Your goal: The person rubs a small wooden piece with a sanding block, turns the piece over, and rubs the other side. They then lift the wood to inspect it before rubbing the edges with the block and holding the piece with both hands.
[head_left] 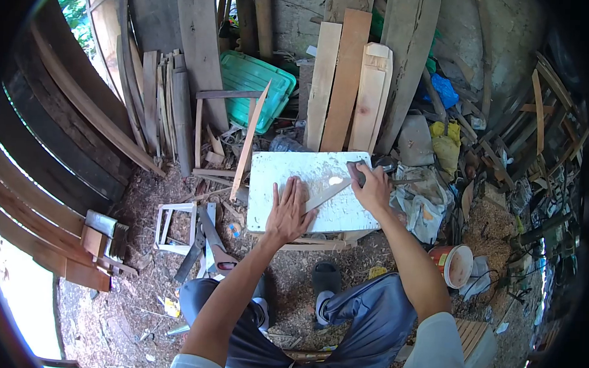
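A white painted board (275, 177) lies flat on a low support in front of me. My left hand (287, 210) rests flat on its near edge, fingers spread, pressing it down. My right hand (371, 185) grips the dark handle of a trowel-like tool (358, 172) at the board's far right corner. The tool's long pointed metal blade (326, 195) lies across the board toward my left hand. My knees and a dark sandal (325, 276) show below the board.
Planks (343, 82) lean on the wall behind, beside a green plastic tray (249, 85). A handsaw (214, 246) and a small white frame (173, 228) lie on the sawdust floor at left. A red bucket (452, 264) and crumpled bags (423, 201) sit at right.
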Tool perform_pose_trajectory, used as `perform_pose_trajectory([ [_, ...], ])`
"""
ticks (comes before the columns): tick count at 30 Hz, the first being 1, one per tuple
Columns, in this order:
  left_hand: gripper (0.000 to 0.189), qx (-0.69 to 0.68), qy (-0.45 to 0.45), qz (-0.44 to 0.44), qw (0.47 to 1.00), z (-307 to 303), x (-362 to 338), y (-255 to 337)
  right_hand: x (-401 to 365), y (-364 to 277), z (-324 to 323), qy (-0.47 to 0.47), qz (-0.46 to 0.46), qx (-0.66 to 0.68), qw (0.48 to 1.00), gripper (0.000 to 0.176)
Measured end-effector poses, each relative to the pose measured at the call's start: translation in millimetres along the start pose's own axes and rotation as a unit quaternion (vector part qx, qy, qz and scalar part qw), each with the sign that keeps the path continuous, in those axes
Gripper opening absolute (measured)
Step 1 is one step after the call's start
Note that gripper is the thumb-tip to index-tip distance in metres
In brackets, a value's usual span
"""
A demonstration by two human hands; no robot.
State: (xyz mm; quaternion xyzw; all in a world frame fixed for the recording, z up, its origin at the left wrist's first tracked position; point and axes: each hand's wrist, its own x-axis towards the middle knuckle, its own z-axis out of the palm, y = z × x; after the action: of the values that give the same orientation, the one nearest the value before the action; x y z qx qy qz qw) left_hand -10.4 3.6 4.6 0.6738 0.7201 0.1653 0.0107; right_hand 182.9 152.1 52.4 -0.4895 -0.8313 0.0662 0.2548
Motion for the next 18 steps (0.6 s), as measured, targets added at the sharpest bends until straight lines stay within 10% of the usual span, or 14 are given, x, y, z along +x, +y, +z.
perform_pose_trajectory([
  [6, 0.089, 0.041, -0.008, 0.005, 0.999, 3, 2, -2, -54, -56, 15, -0.087, -0.163, 0.078, 0.98, 0.033],
  [12, 0.089, -0.022, 0.012, 0.003, 1.0, 1, 0, -4, -8, -9, 7, -0.012, -0.042, -0.01, 0.999, 0.036],
  [18, 0.089, 0.048, 0.012, 0.03, 0.998, 9, 3, -9, -52, -68, 6, -0.095, -0.162, 0.049, 0.981, 0.032],
])
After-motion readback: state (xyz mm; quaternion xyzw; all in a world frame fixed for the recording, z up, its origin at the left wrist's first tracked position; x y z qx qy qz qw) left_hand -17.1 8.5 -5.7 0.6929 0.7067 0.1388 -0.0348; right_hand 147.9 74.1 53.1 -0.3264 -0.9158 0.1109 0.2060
